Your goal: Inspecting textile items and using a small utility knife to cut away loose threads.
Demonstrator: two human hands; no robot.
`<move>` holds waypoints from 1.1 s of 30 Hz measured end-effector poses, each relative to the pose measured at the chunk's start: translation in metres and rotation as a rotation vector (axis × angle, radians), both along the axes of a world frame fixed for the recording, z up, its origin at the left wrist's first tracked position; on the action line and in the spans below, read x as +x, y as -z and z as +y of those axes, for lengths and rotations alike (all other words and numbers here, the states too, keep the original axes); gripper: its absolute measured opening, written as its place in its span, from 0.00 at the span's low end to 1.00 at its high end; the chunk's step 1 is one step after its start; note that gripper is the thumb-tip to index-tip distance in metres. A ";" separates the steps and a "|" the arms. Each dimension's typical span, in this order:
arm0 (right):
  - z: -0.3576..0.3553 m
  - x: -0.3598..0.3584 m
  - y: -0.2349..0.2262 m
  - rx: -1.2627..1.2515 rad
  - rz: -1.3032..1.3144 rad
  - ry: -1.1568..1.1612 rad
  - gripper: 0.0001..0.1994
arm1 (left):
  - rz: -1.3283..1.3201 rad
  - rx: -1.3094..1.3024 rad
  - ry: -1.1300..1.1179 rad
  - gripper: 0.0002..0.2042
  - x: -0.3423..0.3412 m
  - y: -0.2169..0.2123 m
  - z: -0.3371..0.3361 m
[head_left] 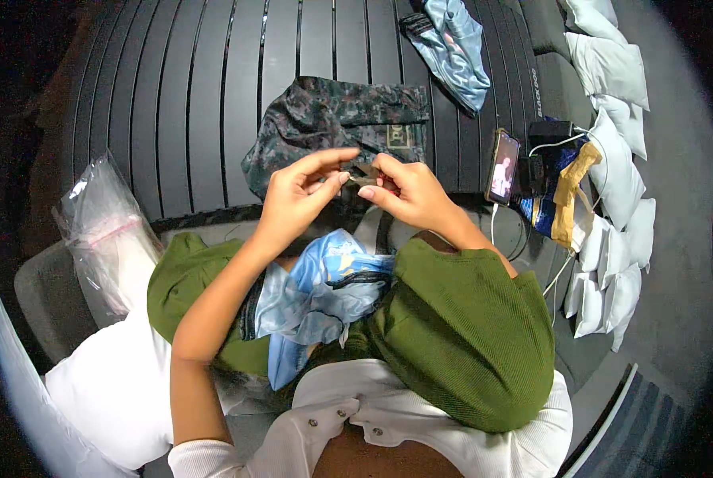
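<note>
My left hand (302,190) and my right hand (410,191) meet over the near edge of the slatted table. Both are closed in a pinch, fingertips close together. Between them is a small dark scrap with a pale tip, too small to name. Just beyond my hands a dark camouflage-patterned garment (316,111) with a pale printed patch lies folded on the dark slatted table (197,103). Light blue cloth (316,275) with dark trim, apparently a garment, lies bunched on my lap below my wrists, between olive-green coverings (476,334) over my knees.
Another light blue garment (456,56) lies at the table's far right. A lit phone (502,169) stands near the right corner, with cables and a blue-and-yellow bag (567,199). White stuffed pouches (611,68) line the right side. A clear plastic bag (105,227) sits at left.
</note>
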State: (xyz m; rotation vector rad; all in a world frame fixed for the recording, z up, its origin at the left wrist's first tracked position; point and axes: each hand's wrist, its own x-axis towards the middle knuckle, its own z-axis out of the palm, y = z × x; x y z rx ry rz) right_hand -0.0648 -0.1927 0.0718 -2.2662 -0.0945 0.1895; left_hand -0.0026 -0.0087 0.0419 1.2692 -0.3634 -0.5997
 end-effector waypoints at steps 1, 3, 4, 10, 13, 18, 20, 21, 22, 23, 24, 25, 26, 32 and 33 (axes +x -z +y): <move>0.000 0.000 0.000 0.014 0.016 0.001 0.17 | -0.009 0.065 0.058 0.16 0.001 0.000 0.001; 0.000 0.000 0.000 0.026 0.025 0.016 0.17 | -0.018 0.128 0.115 0.14 0.002 0.000 0.002; -0.001 0.000 0.000 0.035 0.042 0.034 0.17 | 0.006 0.116 0.092 0.13 0.002 0.000 0.002; 0.000 -0.001 0.000 0.104 0.031 0.063 0.17 | 0.031 0.107 0.069 0.13 0.002 -0.002 0.003; 0.000 -0.001 0.000 0.112 0.038 0.002 0.17 | 0.022 0.105 0.063 0.13 0.001 -0.002 0.002; -0.001 -0.002 -0.001 0.044 -0.034 -0.086 0.18 | 0.040 0.107 0.095 0.14 0.001 -0.002 0.005; -0.001 -0.002 -0.002 0.011 -0.061 -0.101 0.19 | -0.024 0.136 0.113 0.14 0.002 -0.002 0.005; -0.001 -0.002 -0.002 -0.005 -0.080 -0.099 0.19 | -0.030 0.141 0.110 0.14 0.002 -0.002 0.005; -0.001 -0.001 -0.002 -0.024 -0.096 -0.097 0.19 | 0.038 0.100 0.107 0.14 0.002 -0.002 0.004; -0.001 -0.001 -0.002 -0.020 -0.098 -0.098 0.19 | 0.111 0.054 0.108 0.14 0.002 -0.002 0.004; -0.001 -0.001 -0.002 -0.040 -0.129 -0.110 0.19 | 0.107 0.060 0.104 0.14 0.002 -0.002 0.004; 0.000 0.000 -0.002 -0.059 -0.161 -0.123 0.18 | 0.094 0.055 0.093 0.14 0.002 -0.002 0.004; 0.000 0.000 -0.002 -0.059 -0.161 -0.123 0.18 | 0.082 0.050 0.082 0.14 0.002 -0.002 0.004; 0.002 0.003 -0.001 -0.092 -0.285 -0.197 0.17 | 0.144 0.061 0.100 0.14 0.001 0.000 0.004; 0.003 0.003 -0.002 -0.100 -0.281 -0.200 0.17 | 0.167 0.038 0.090 0.14 0.000 0.000 0.003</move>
